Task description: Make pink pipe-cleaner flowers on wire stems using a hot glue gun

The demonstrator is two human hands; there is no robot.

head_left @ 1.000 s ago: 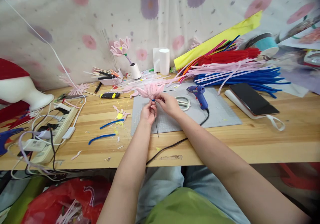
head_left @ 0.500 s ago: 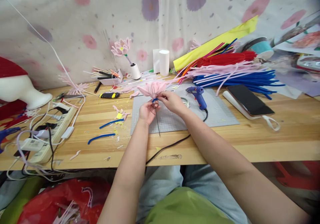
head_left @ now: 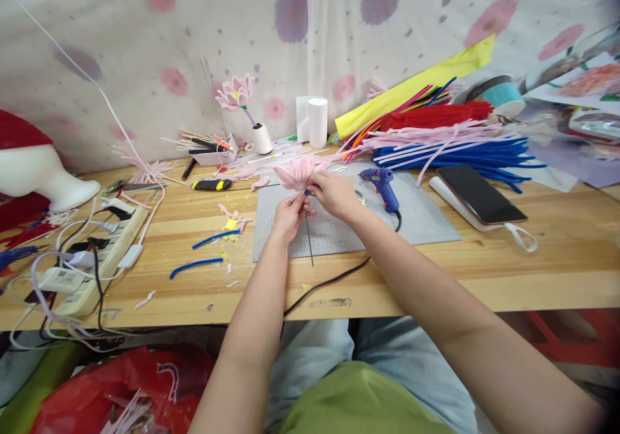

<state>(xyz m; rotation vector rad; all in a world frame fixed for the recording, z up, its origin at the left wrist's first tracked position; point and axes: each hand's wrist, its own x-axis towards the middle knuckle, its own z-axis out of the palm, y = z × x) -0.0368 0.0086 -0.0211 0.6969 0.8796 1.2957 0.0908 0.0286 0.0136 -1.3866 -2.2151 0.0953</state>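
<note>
A pink flower (head_left: 296, 175) was found just above the fingertips of both hands, with its dark stem (head_left: 310, 240) extending below them. The stem was pinched near its top by the fingers of the left hand (head_left: 289, 217). The fingers of the right hand (head_left: 335, 194) were bent against the flower's base; whether the blue strip (head_left: 306, 192) there was gripped by them could not be determined. A glue gun (head_left: 385, 188) was noted on the grey mat (head_left: 426, 224), right of the fingers. Two blue lengths (head_left: 216, 238) were observed left of them.
</note>
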